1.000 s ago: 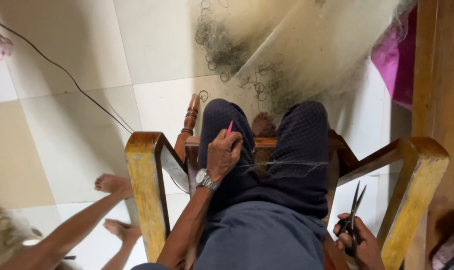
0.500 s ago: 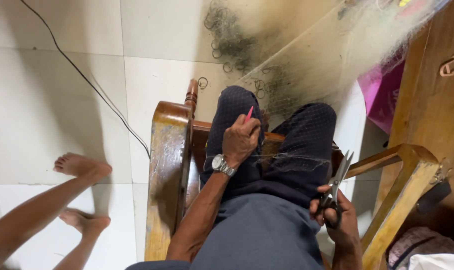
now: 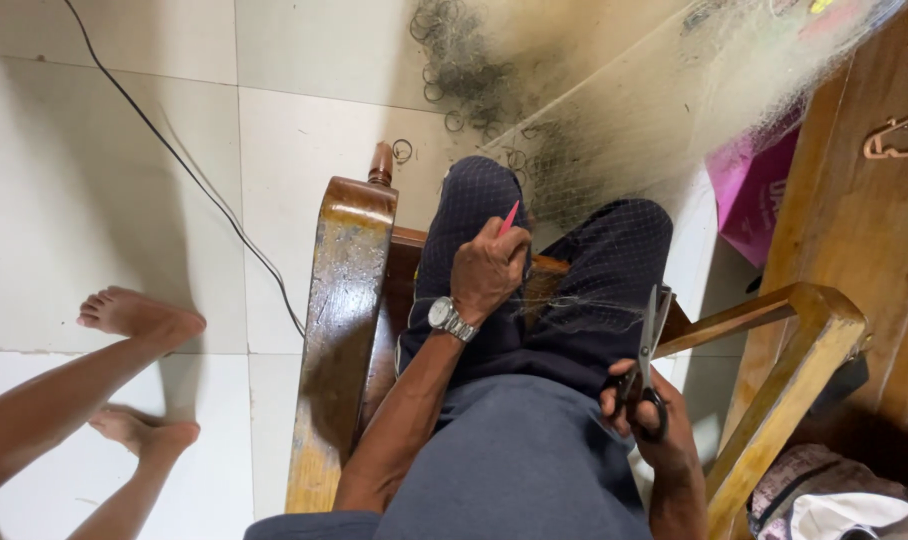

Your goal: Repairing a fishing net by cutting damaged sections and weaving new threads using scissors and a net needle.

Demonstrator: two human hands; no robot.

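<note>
Far to the left of the left hand (image 3: 489, 272), another person's bare feet (image 3: 139, 315) rest on the pale tile floor (image 3: 124, 180), and a thin black cable (image 3: 209, 200) runs across the tiles toward the wooden chair's left armrest (image 3: 344, 300). That armrest stands just beside the left forearm, which wears a metal wristwatch (image 3: 444, 318); between the armrest and the feet the tiles lie open.

The left hand is curled shut over the left knee, pinching a slim pink tool (image 3: 510, 216) whose tip pokes up past the knuckles. A fine fishing net (image 3: 614, 130) drapes over both knees and stretches up and to the right from this hand, with dark ring weights bunched on the floor above it. A taut strand of it crosses the lap between the two hands.

Lower and to the right, the right hand (image 3: 646, 415) grips a pair of scissors (image 3: 652, 350), fingers through the dark loops, blades pointing up toward the net strand. Just right of it rises the right armrest (image 3: 804, 340), then a wooden panel (image 3: 854, 220) and a pink bag (image 3: 749, 205), leaving little room there.
</note>
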